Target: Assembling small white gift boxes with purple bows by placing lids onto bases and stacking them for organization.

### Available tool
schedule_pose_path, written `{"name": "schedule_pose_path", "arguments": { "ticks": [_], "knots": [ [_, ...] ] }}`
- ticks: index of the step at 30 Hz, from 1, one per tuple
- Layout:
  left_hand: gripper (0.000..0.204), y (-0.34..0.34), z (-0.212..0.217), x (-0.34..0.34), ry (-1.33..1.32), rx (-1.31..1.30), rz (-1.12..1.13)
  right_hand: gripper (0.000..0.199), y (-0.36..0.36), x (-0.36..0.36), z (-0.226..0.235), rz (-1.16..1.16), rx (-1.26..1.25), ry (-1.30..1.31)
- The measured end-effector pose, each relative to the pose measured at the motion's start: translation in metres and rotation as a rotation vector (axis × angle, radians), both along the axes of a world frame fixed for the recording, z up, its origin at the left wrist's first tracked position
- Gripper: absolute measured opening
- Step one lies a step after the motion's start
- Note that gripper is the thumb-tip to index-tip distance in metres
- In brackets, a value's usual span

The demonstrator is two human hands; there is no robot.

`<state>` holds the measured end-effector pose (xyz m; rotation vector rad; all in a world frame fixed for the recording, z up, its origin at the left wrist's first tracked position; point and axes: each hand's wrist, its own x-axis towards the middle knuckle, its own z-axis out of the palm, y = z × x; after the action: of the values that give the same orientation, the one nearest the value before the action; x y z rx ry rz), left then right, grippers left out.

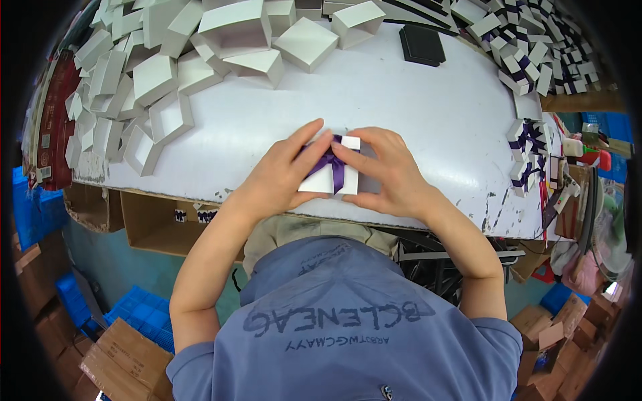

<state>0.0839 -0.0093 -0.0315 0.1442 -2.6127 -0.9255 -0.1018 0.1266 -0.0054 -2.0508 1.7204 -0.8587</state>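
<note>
Blue shirt [348,334] lowest in view, both hands on a white box [331,177] at the near desk [401,100] edge.
Left hand [281,175] holds the box's left side, fingers spread over the top; right hand [388,175] fingers pinch the purple ribbon [332,164]. Open white boxes [167,73] piled far left, ribboned boxes [528,150] right, black box [422,45] far side.
</note>
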Motion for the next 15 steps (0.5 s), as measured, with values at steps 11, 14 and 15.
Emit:
{"name": "schedule_pose_path", "arguments": {
  "ticks": [11,14,15],
  "knots": [
    [0.091,0.010,0.027,0.029,-0.388,-0.299,0.195,0.063,-0.023,-0.041,-0.005,0.059,-0.102,0.290],
    [0.088,-0.002,0.075,0.060,-0.630,-0.453,0.472,0.056,-0.065,-0.128,-0.015,-0.614,-0.162,0.268],
    [0.075,-0.012,0.088,0.059,-0.488,-0.382,0.519,0.055,-0.072,-0.149,-0.014,-0.831,-0.118,0.440]
  ]
}}
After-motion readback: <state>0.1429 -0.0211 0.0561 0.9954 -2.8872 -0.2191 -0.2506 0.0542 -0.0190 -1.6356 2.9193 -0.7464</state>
